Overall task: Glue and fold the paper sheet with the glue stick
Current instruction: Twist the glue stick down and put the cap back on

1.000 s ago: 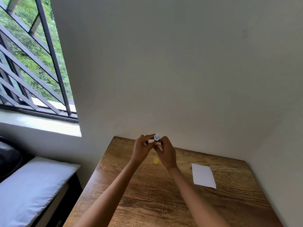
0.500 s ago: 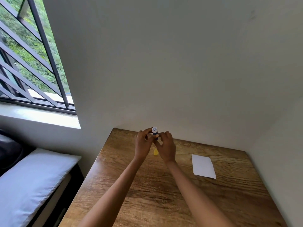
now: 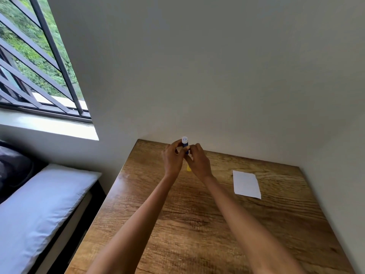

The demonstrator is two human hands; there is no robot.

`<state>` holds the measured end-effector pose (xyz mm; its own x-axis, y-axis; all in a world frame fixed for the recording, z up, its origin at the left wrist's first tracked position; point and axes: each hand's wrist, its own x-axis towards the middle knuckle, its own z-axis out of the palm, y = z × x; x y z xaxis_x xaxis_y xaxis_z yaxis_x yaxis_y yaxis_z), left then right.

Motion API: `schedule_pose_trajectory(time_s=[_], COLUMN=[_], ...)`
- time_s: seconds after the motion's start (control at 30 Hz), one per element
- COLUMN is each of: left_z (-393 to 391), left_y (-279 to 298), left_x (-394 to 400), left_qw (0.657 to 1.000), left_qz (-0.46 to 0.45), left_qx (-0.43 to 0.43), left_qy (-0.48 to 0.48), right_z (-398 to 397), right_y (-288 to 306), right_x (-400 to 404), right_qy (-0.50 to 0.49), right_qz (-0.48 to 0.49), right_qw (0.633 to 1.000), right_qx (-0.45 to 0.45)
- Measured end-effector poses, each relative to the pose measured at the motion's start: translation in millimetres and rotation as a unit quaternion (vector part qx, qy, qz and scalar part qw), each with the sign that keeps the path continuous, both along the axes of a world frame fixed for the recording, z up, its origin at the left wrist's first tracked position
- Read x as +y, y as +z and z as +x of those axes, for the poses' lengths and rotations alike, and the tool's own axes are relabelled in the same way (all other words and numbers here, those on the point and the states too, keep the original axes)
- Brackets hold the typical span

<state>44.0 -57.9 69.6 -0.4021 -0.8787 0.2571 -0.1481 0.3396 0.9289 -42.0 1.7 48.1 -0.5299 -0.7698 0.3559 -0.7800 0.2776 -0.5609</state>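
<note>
glue stick [image 3: 185,144] base behind fingers [image 3: 192,148]

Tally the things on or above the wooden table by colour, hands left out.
White: 1, the paper sheet
Blue with a pale tip: 1, the glue stick, held above the table by both hands
Yellow: 1, a small yellow piece lying on the table below the hands
Total: 3

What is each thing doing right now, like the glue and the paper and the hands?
glue stick: uncapped, upright, held by both hands
yellow cap: off, lying on the table
paper sheet: flat, unfolded, untouched
left hand: gripping the glue stick
right hand: gripping the glue stick
</note>
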Motion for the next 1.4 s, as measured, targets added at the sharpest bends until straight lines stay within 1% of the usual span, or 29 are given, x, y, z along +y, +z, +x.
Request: schedule_pose_trajectory(time_s=[0.1, 0.17, 0.23, 0.3, 0.37, 0.47, 0.6, 0.7, 0.73, 0.77, 0.8, 0.83, 0.87, 0.93, 0.97, 1.0, 1.03, 1.1, 1.13, 1.27, 1.33, 1.4], left_z=[4, 6, 9, 13, 18, 25, 35, 39, 40, 41, 42, 42, 41, 37, 34, 30, 26, 21, 20, 25, 30, 36], left_y=[-7, -14, -22, -30, -38, -48, -55, -58, -59, -60, -61, -61, -61, -59, -58, -56, -54, -51, -50, -51, -52, -54], left_x=[5, 10, 14, 17, 18, 17, 16, 16, 16, 15, 15, 14, 15, 16, 17, 18, 19, 21, 22, 22, 22, 22], left_qw=[0.999, 0.998, 0.998, 0.999, 0.999, 0.999, 0.998, 0.997, 0.997, 0.996, 0.996, 0.996, 0.995, 0.994, 0.993, 0.992, 0.991, 0.991, 0.990, 0.988, 0.987, 0.986], left_qz=[-0.006, -0.018, -0.002, 0.022, 0.030, 0.039, 0.051, 0.056, 0.055, 0.054, 0.054, 0.055, 0.058, 0.072, 0.078, 0.081, 0.083, 0.093, 0.103, 0.140, 0.147, 0.151], left_qx=[-0.043, -0.066, -0.055, -0.033, -0.023, -0.016, -0.035, -0.047, -0.053, -0.060, -0.066, -0.069, -0.071, -0.069, -0.071, -0.077, -0.083, -0.083, -0.077, -0.061, -0.062, -0.059], left_qy=[0.004, -0.010, -0.015, -0.012, -0.011, -0.011, -0.016, -0.025, -0.027, -0.029, -0.031, -0.032, -0.033, -0.036, -0.042, -0.051, -0.059, -0.057, -0.049, -0.023, -0.027, -0.030], right_z=[0, -1, -2, -5, -8, -9, -7, -5, -4, -2, -1, 0, 0, -1, -3, -5, -9, -17, -18, -6, 2, 8], right_y=[-4, -9, -14, -23, -33, -40, -42, -42, -43, -43, -43, -41, -39, -30, -26, -21, -17, -15, -15, -24, -29, -30], right_x=[4, 7, 10, 13, 15, 12, 3, -3, -4, -4, -2, -1, 1, 4, 7, 10, 13, 20, 22, 36, 44, 52], right_qy=[-0.005, -0.017, -0.019, -0.018, -0.040, -0.072, -0.030, -0.028, -0.037, -0.047, -0.060, -0.074, -0.084, -0.096, -0.101, -0.105, -0.109, -0.104, -0.090, -0.006, 0.044, 0.069], right_qz=[0.023, 0.029, 0.056, 0.125, 0.187, 0.231, 0.246, 0.253, 0.238, 0.211, 0.171, 0.118, 0.061, -0.044, -0.076, -0.086, -0.069, 0.018, 0.061, 0.157, 0.199, 0.219], right_qw=[0.999, 0.999, 0.998, 0.991, 0.979, 0.966, 0.966, 0.967, 0.970, 0.976, 0.982, 0.984, 0.979, 0.948, 0.931, 0.926, 0.934, 0.957, 0.961, 0.959, 0.950, 0.941], right_qx=[0.025, 0.018, -0.017, -0.046, -0.067, -0.090, -0.071, -0.018, -0.011, -0.022, -0.055, -0.109, -0.176, -0.301, -0.341, -0.353, -0.334, -0.270, -0.254, -0.235, -0.236, -0.249])
